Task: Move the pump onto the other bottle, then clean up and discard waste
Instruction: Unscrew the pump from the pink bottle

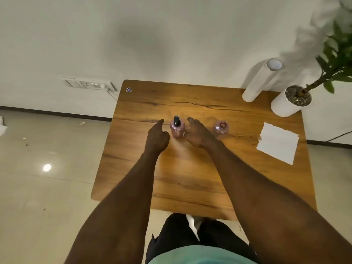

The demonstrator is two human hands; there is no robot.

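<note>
Your left hand (157,135) and right hand (199,133) flank the pump bottle (177,129) mid-table, both open and holding nothing; whether either touches it is hard to tell. The black pump (176,121) sits on that bottle. The other bottle (221,128), open-topped, stands just right of your right hand. The table (190,178) has bare wood toward you. A paper sheet (278,142) lies near the right edge; the roll (261,80) and plant pot (289,101) crowd the far right corner.
</note>
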